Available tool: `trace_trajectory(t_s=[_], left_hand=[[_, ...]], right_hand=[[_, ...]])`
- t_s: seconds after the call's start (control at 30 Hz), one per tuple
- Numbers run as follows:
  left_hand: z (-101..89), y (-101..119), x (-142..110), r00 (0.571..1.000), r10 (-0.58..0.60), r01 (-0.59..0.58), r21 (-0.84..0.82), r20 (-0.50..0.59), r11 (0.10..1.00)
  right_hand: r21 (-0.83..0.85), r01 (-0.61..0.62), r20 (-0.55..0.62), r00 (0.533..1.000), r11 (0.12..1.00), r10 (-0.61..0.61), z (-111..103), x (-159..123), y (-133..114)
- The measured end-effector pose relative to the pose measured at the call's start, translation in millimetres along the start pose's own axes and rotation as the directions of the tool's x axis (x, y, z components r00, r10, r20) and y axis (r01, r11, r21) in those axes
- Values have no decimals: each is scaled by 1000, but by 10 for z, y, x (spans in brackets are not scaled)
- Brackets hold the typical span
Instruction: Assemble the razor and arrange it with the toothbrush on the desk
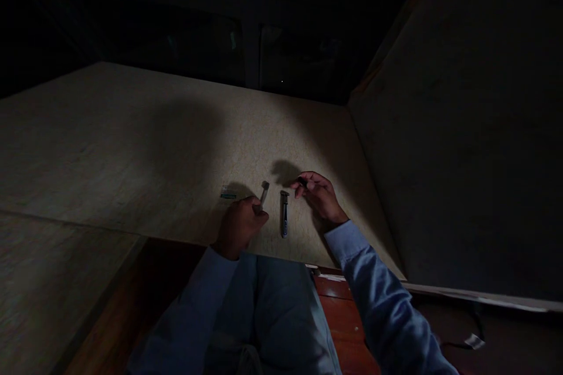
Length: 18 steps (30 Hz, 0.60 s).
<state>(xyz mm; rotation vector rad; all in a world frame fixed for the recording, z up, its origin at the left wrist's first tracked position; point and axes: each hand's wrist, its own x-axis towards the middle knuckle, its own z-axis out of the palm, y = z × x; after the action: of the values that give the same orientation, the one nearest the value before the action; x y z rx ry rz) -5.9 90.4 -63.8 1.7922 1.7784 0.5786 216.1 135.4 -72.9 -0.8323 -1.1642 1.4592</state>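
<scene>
My left hand is closed around a slim, pale, translucent-looking piece with a darker top end, tilted up off the table. Between the two hands lies a razor with a dark handle, its head pointing away from me. My right hand, fingers curled, pinches a small dark object above the table; its kind is too dim to tell. Beyond my left hand, a small flat piece with a green strip rests on the surface.
The pale table reaches away to the left. A dark upright panel borders it on the right. Dark framed panes stand behind the far edge. My legs are under the near edge, above a reddish wooden surface.
</scene>
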Motion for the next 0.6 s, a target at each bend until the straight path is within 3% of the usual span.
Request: trace_trajectory(t_s=[0.13, 0.27, 0.43, 0.5, 0.6], left_hand=[[31, -81, 28, 1000, 12, -14, -203, -14, 979], [93, 23, 76, 993, 56, -95, -449, -99, 888], [255, 226, 173, 994, 64, -106, -719, -85, 687], [345, 258, 198, 995, 53, -103, -750, -90, 654], [451, 244, 194, 979, 67, -188, -723, -193, 665]], right_hand=[[106, -116, 130, 986, 988, 102, -93, 55, -19], [197, -177, 205, 969, 964, 136, -82, 16, 4], [204, -174, 150, 978, 963, 144, -66, 24, 40], [219, -159, 121, 984, 963, 135, -77, 35, 43], [241, -147, 98, 987, 959, 127, -90, 46, 47]])
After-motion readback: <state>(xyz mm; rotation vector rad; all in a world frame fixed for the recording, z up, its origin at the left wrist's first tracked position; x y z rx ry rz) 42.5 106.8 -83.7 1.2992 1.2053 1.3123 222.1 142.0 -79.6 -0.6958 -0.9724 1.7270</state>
